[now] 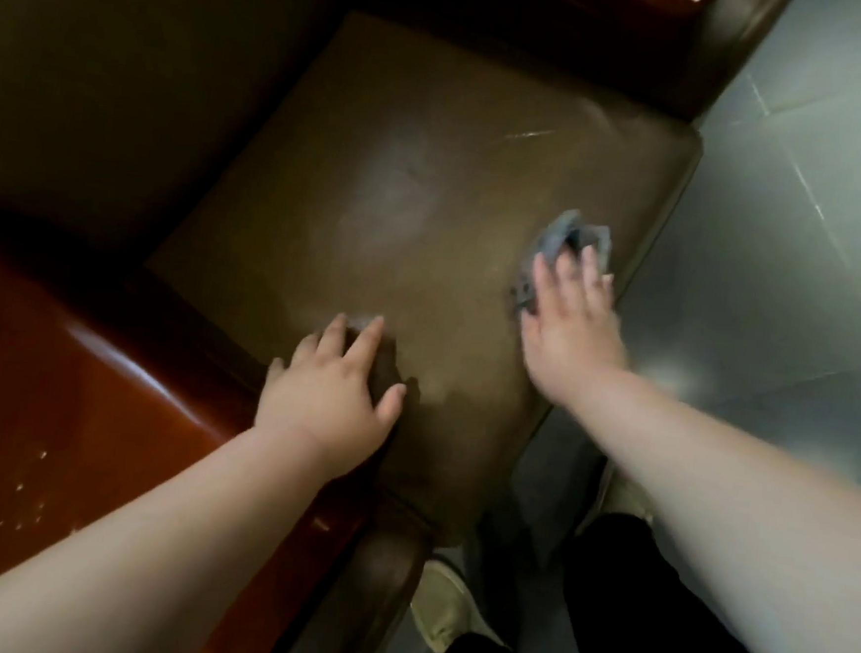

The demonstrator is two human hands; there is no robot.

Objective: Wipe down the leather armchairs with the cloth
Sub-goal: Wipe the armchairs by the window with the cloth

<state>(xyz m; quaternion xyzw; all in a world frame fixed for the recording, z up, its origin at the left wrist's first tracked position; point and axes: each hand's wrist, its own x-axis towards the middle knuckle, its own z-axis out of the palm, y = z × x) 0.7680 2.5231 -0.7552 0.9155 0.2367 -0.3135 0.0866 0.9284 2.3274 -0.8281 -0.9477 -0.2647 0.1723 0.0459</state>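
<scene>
The tiled floor fills the right side, pale grey with thin grout lines, and it runs along the armchair's front edge. The armchair takes up the rest: a dark leather back at upper left, a glossy red-brown wooden armrest at lower left, a second armrest in the far upper corner. Its seat cushion is a brown leather square turned like a diamond, one corner pointing up and away, its front edge slanting from upper right down to lower centre. The middle of the cushion is bare and shows a pale sheen. The left hand lies flat, palm down, fingers spread apart, on the cushion's near-left edge just beside the wooden armrest; it grips nothing. The right hand presses down, fingers loosely spread, on the cloth close to the cushion's front edge, near the floor side. The cloth is a small grey-blue crumpled wad, its long axis running from the hand's thumb side up and away toward the far right corner; part of it is hidden under the palm. Below, dark trouser legs and a pale shoe stand on the floor at the cushion's near corner.
</scene>
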